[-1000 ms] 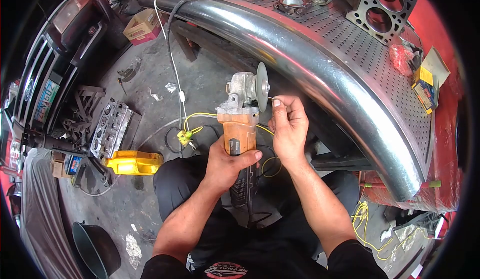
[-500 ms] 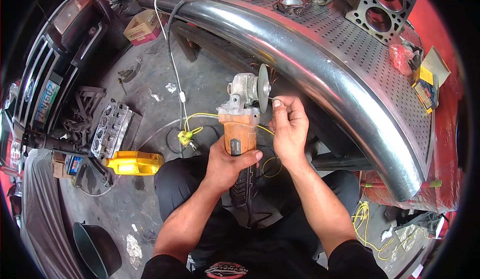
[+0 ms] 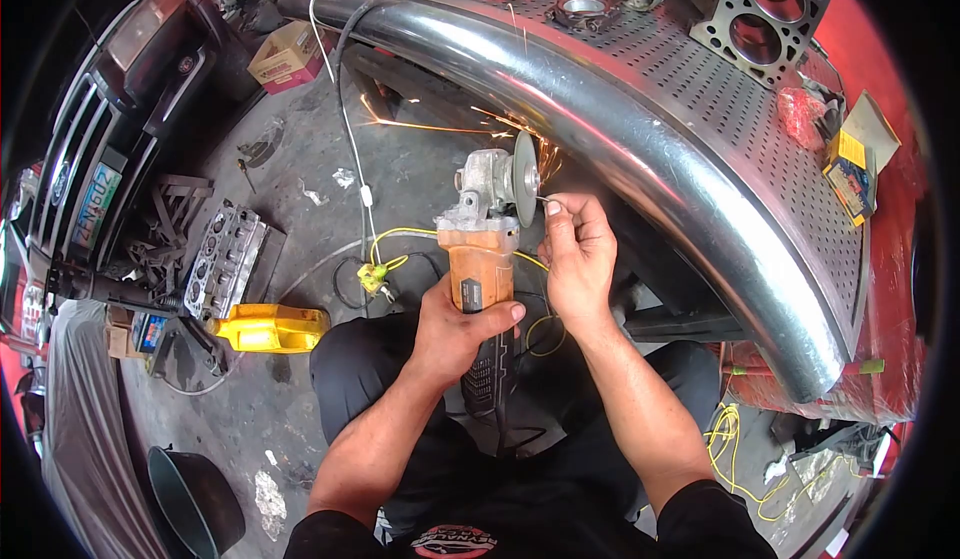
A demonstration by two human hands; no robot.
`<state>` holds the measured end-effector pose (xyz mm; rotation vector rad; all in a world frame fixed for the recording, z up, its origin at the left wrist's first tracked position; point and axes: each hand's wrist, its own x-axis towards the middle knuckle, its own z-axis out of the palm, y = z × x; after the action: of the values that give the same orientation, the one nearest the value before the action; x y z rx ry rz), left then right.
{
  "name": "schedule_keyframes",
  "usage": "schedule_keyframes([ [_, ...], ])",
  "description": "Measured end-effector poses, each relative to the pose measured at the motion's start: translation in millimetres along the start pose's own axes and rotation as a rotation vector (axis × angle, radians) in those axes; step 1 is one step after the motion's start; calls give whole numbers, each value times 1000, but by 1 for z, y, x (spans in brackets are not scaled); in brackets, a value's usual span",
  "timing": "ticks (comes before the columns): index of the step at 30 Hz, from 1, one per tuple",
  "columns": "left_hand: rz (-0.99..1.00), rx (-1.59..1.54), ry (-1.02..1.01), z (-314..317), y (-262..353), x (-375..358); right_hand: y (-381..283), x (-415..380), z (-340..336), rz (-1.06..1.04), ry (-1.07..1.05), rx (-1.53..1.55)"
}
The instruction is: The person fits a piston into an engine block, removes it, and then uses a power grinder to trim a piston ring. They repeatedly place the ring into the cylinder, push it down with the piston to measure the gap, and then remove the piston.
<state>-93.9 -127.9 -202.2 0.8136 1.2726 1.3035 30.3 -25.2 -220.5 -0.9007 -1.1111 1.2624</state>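
Observation:
My left hand (image 3: 460, 329) is wrapped round the orange body of an angle grinder (image 3: 480, 269), thumb across its top. The grinder's disc (image 3: 524, 174) stands upright on the right side of its metal head. Beside the disc, my right hand (image 3: 578, 259) pinches a small thin metal piece (image 3: 545, 199) between thumb and forefinger. The tip of that piece is at the disc's lower edge, and most of it is hidden by my fingers. Orange sparks (image 3: 545, 154) fly from the disc toward the bench and to the left.
A perforated metal bench (image 3: 680, 69) with a rounded steel edge curves ahead and right, bearing an engine block (image 3: 765, 19) and a connecting rod (image 3: 590, 9). On the floor to the left are a yellow jug (image 3: 270, 328), a cylinder head (image 3: 225, 259) and a cord connector (image 3: 373, 279).
Sparks have grown from a faint few near the disc to long streaks reaching left and up. Both hands and the grinder stay almost in the same place.

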Motion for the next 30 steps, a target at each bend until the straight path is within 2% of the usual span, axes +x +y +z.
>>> schedule_keyframes([
  [30, 0, -1, 13, 0, 3, -2, 8, 1, -4, 6, 27, -81],
])
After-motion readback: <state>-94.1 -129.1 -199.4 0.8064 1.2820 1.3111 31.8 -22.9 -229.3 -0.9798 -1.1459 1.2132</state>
